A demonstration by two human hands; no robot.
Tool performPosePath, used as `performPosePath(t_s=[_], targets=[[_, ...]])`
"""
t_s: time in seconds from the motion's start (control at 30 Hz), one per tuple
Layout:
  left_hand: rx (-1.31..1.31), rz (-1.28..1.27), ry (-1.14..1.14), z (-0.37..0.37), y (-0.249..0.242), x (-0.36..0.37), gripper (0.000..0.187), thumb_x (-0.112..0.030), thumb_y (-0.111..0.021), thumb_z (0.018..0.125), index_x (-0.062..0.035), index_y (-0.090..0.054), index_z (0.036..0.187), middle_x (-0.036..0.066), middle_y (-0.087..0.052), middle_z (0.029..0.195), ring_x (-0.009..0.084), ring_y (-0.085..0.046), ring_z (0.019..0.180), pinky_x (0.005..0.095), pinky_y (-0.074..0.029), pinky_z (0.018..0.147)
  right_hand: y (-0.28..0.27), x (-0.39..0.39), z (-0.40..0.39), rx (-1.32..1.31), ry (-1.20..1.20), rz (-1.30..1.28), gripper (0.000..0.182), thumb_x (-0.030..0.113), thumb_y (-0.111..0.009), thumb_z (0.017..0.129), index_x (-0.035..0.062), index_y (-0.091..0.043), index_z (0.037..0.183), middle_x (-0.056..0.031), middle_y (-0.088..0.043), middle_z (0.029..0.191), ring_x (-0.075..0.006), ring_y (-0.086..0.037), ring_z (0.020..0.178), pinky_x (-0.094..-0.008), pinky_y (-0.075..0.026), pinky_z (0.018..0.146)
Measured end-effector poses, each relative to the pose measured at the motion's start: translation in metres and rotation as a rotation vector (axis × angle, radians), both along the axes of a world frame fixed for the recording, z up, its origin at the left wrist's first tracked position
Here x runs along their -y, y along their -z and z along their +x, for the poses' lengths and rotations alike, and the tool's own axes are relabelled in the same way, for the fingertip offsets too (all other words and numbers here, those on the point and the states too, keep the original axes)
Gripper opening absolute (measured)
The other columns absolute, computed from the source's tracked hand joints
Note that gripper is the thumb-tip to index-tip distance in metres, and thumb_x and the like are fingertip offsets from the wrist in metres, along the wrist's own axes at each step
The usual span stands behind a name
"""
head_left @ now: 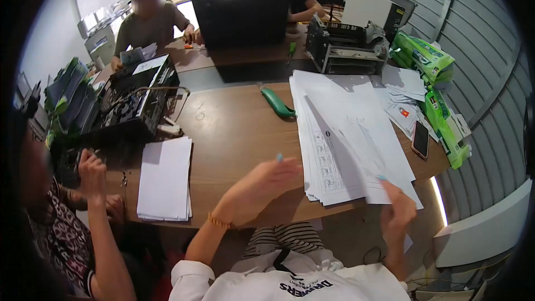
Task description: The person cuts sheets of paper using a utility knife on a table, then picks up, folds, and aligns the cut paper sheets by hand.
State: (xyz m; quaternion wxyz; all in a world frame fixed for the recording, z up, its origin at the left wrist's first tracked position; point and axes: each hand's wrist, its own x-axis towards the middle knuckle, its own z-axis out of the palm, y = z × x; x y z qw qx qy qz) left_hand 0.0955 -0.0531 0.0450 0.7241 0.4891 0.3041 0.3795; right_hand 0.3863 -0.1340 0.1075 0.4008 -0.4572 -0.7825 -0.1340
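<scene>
My right hand pinches the lower edge of a paper sheet, lifting it in a curve off a wide pile of printed papers. Near the pile's left edge hovers my left hand, slightly blurred, its fingers stretched out and holding nothing. On the wooden table, a green-handled cutter lies by the pile's upper left side. Further left is a neat stack of blank-looking white sheets.
A co-worker's raised hand is at left, near an opened black machine. A printer chassis, green packages and a phone line the right. A black monitor or laptop stands at the back, with people behind.
</scene>
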Motion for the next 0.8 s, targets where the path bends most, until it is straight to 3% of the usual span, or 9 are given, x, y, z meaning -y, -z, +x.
performPosePath(t_s=[0.1,0.13,0.27,0.33,0.43,0.5,0.53,0.6,0.8], targets=[[0.540,-0.178,0.312,-0.019,-0.016,-0.031,0.075,-0.059,-0.028,0.089,0.0049,-0.044,0.124,0.016,-0.050,0.124,0.0219,-0.051,0.111,0.0363,-0.042,0.091,-0.011,-0.016,-0.051,0.181,-0.420,0.077,0.028,0.001,-0.054,0.074,0.0001,-0.061,0.101,-0.0141,-0.064,0.091,-0.0250,-0.065,0.079,-0.0341,-0.053,0.068],[0.345,-0.157,0.083,-0.030,-0.022,-0.038,0.078,-0.060,-0.035,0.087,0.0080,-0.042,0.124,0.016,-0.050,0.124,0.0225,-0.051,0.109,0.0376,-0.042,0.091,-0.017,-0.014,-0.070,0.267,-0.524,0.063,0.027,0.004,-0.055,0.075,0.0011,-0.061,0.102,-0.0136,-0.064,0.091,-0.0234,-0.065,0.080,-0.0339,-0.054,0.068],[0.310,0.049,-0.160,-0.062,-0.058,-0.027,0.079,-0.058,-0.041,0.085,0.0015,-0.027,0.136,0.023,-0.038,0.133,0.0287,-0.043,0.120,0.0416,-0.035,0.098,-0.012,0.003,-0.113,0.419,-0.911,0.038,0.026,0.010,-0.055,0.078,0.0022,-0.061,0.102,-0.0130,-0.064,0.092,-0.0214,-0.064,0.081,-0.0330,-0.054,0.070],[0.565,-0.025,0.030,-0.092,-0.052,-0.029,0.089,-0.067,-0.039,0.080,-0.0097,-0.012,0.142,0.026,-0.028,0.139,0.0325,-0.033,0.127,0.0445,-0.029,0.102,-0.012,0.010,-0.127,0.435,-0.984,0.048,0.026,0.012,-0.056,0.078,0.0022,-0.060,0.102,-0.0127,-0.063,0.091,-0.0214,-0.064,0.080,-0.0327,-0.055,0.070],[0.402,0.142,0.192,-0.119,-0.046,-0.021,0.099,-0.077,-0.036,0.074,-0.0113,-0.009,0.143,0.024,-0.024,0.141,0.0310,-0.029,0.130,0.0440,-0.028,0.103,-0.021,0.004,-0.151,0.462,-1.208,0.018,0.029,0.012,-0.056,0.078,0.0025,-0.055,0.105,-0.0102,-0.061,0.080,-0.0204,-0.063,0.077,-0.0318,-0.054,0.070],[0.135,0.286,0.290,-0.133,-0.039,-0.013,0.104,-0.078,-0.038,0.071,-0.0083,-0.012,0.143,0.019,-0.025,0.142,0.0275,-0.027,0.131,0.0408,-0.028,0.104,-0.032,-0.013,-0.170,0.534,-1.244,-0.122,0.028,0.012,-0.056,0.077,0.0035,-0.055,0.104,-0.0094,-0.058,0.079,-0.0210,-0.062,0.074,-0.0323,-0.053,0.067],[0.142,0.284,0.263,-0.140,-0.039,-0.004,0.104,-0.078,-0.038,0.071,-0.0083,-0.012,0.143,0.019,-0.025,0.142,0.0275,-0.027,0.131,0.0408,-0.028,0.104,-0.037,-0.021,-0.181,0.600,-1.250,-0.264,0.028,0.012,-0.055,0.077,0.0044,-0.054,0.104,-0.0087,-0.056,0.079,-0.0217,-0.061,0.071,-0.0328,-0.052,0.065],[-0.191,0.380,0.093,-0.142,-0.063,0.026,0.106,-0.077,-0.044,0.069,-0.0039,-0.018,0.141,0.016,-0.028,0.141,0.0254,-0.027,0.130,0.0401,-0.028,0.103,-0.036,-0.048,-0.198,0.662,-1.165,-0.362,0.028,0.006,-0.058,0.075,0.0066,-0.058,0.103,-0.0046,-0.060,0.085,-0.0219,-0.061,0.076,-0.0333,-0.051,0.063],[0.008,0.130,-0.153,-0.198,-0.009,0.011,0.087,-0.070,-0.034,0.080,0.0007,-0.037,0.131,0.011,-0.049,0.125,0.0146,-0.047,0.112,0.0271,-0.038,0.094,-0.033,-0.127,-0.261,0.608,-0.888,-0.196,0.012,0.009,-0.068,0.070,0.0025,-0.061,0.078,-0.0131,-0.047,0.116,-0.0298,-0.047,0.108,-0.0375,-0.042,0.090]])
